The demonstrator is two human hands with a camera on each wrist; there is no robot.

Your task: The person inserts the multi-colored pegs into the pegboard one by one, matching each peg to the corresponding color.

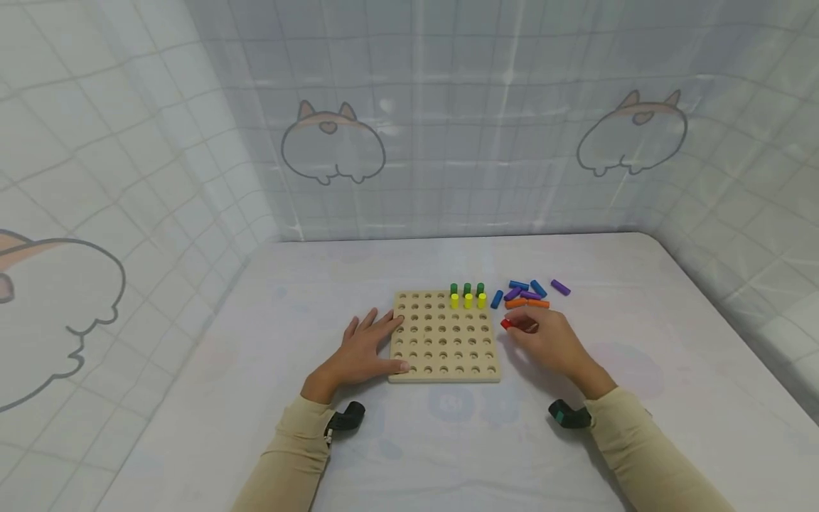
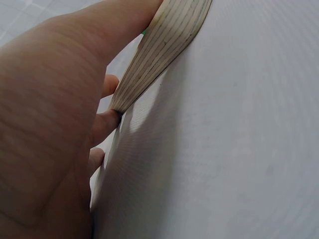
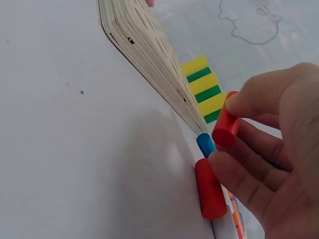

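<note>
A square wooden pegboard (image 1: 444, 348) lies flat on the white table. Three green pegs (image 1: 467, 288) and three yellow pegs (image 1: 468, 301) stand in its far rows. My left hand (image 1: 379, 343) rests flat on the board's left edge, fingers straight and thumb at the near corner; the left wrist view shows the board's layered edge (image 2: 159, 45) against that hand (image 2: 50, 124). My right hand (image 1: 521, 328), just right of the board, pinches a red peg (image 3: 227, 127) between thumb and fingers. A second red peg (image 3: 209, 189) lies on the table under its fingertips.
Loose blue (image 1: 496, 299), purple (image 1: 559, 286) and orange (image 1: 527, 304) pegs lie in a small heap beyond the board's right far corner. A white sheet with cartoon prints walls the table on three sides. Black wrist mounts (image 1: 348, 416) sit on both sleeves.
</note>
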